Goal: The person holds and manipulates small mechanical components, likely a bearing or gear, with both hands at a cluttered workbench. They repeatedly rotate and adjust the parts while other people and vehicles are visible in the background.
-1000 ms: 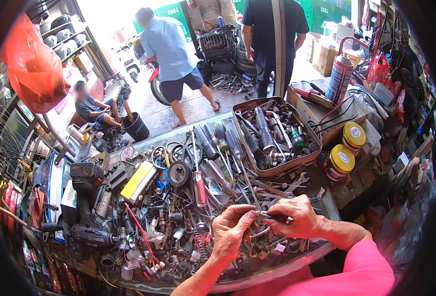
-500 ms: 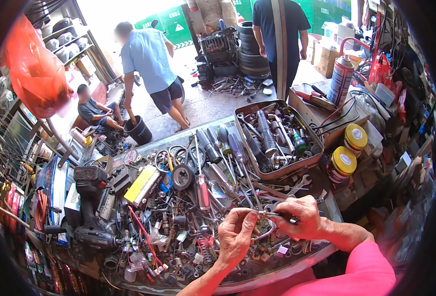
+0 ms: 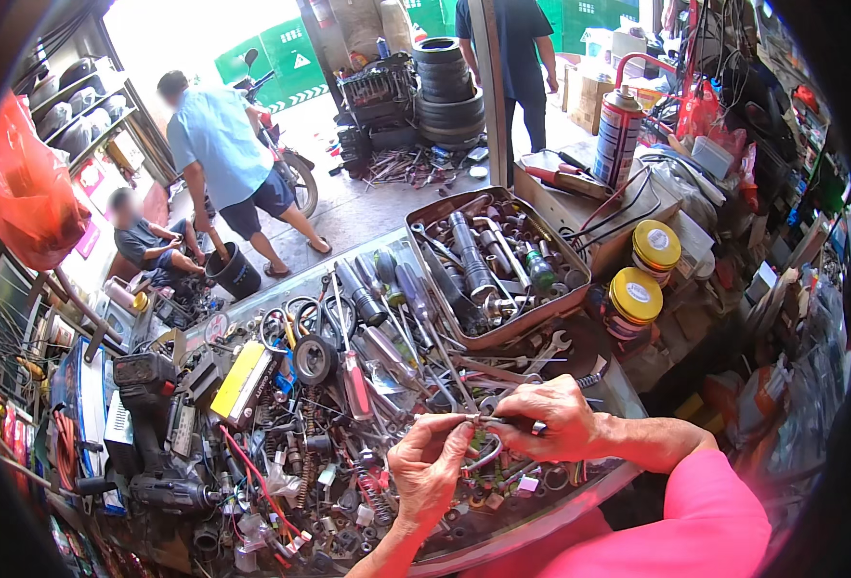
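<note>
Above the cluttered workbench both my hands are close together, fingertips nearly meeting. My left hand (image 3: 427, 474) pinches one end of a small, thin metal part (image 3: 473, 418) between thumb and forefinger. Closed round the other side, my right hand (image 3: 552, 422) grips a slim dark piece with a pale grey end (image 3: 539, 427). Its exact kind is mostly hidden by the fingers. Just beyond the hands lie screwdrivers, among them one with a red and clear handle (image 3: 356, 385), and an open-ended wrench (image 3: 552, 349).
A metal tray of sockets (image 3: 517, 332) sits behind. Right of it are two yellow-lidded tubs (image 3: 634, 297) and a spray can (image 3: 618, 140). A cordless impact driver (image 3: 167, 486) lies left among springs and loose parts. Past the bench, one person (image 3: 228, 159) bends over a black bucket (image 3: 235, 274).
My view has swung slightly right, shifting the scene leftward. The person in light blue has stepped left, uncovering more of a motorbike. My hands keep their pinch on the small part.
</note>
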The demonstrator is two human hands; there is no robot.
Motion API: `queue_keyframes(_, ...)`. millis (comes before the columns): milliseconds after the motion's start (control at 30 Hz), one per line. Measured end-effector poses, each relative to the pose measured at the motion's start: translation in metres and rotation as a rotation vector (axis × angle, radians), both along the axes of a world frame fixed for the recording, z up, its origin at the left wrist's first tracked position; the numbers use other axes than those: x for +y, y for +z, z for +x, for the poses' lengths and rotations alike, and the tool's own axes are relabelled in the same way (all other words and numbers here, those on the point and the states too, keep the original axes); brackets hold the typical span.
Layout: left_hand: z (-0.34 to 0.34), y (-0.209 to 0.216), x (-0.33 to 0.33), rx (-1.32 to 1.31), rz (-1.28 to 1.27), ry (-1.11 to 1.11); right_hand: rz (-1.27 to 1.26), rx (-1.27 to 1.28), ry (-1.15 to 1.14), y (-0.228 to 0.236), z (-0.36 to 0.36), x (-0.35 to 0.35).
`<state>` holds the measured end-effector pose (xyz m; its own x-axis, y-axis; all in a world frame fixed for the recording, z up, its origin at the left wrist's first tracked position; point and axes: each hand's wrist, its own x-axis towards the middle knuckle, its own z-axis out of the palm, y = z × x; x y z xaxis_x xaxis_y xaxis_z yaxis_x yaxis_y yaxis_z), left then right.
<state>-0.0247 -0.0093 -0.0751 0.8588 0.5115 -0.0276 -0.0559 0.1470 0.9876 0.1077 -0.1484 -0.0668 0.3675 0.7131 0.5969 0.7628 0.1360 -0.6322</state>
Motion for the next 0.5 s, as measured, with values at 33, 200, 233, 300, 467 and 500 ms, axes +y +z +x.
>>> queue_keyframes(33, -0.0005, 0.0022, -0.0002, 0.008, -0.001, 0.001, 0.001, 0.005, 0.001, 0.0002, -0.0004, 0.0004)
queue_keyframes(200, -0.0004, -0.0006, 0.0002, -0.036, 0.006, 0.002, -0.017, 0.024, -0.004, -0.0003, -0.0012, -0.0007)
queue_keyframes(233, -0.0001, -0.0007, 0.0001, -0.057, 0.008, 0.007, -0.015, 0.025, -0.003, 0.0001, -0.0014, -0.0004)
queue_keyframes(300, 0.0004, 0.0013, -0.0008, -0.085, 0.001, 0.012, -0.019, 0.025, 0.002, -0.0001, -0.001, 0.0)
queue_keyframes(467, -0.0009, 0.0063, 0.0024, -0.055, -0.098, -0.037, -0.045, 0.035, 0.007, 0.0014, -0.0002, -0.0006)
queue_keyframes(500, -0.0011, 0.0045, 0.0024, -0.066, -0.111, -0.041, -0.043, 0.042, 0.013, 0.0028, -0.0002, -0.0004)
